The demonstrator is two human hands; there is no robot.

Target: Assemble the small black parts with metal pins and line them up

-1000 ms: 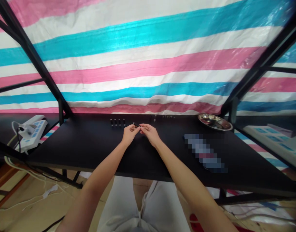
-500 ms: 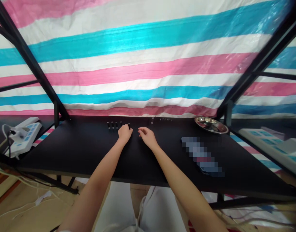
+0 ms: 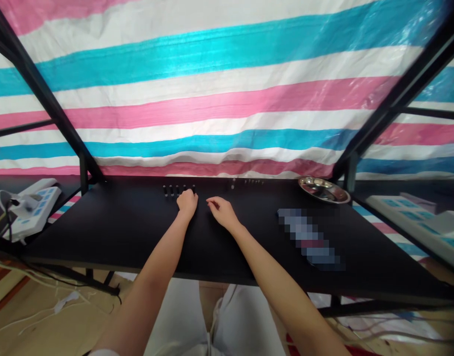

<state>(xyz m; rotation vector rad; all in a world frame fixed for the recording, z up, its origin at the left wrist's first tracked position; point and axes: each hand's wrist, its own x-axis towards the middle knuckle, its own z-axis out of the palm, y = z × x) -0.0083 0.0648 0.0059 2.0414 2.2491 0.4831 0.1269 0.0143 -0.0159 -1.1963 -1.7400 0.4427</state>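
Note:
Several small black cylinders with pale, clear-looking ends stand in a row (image 3: 171,191) near the far side of the black table. My left hand (image 3: 188,202) is closed at the right end of that row, its fingertips on the last black cylinder (image 3: 193,188), whose top shows beyond the knuckles. The hand partly hides the cylinder beside it. To the right, my right hand (image 3: 222,213) hovers close to the tabletop. Its fingers are curled together, pointing left, and I see nothing in them.
Tiny clear pieces (image 3: 233,184) and a row of small pale bits (image 3: 253,182) lie at the back. A shiny metal plate (image 3: 341,199) sits at the back right, with a blurred blue item (image 3: 310,240) nearer me. Power strips (image 3: 37,212) lie left; black frame posts flank the table.
My left hand has shifted slightly left, bringing the last black cylinder closer to the others in the row. My right hand has also drifted a little left, its fingers closer together.

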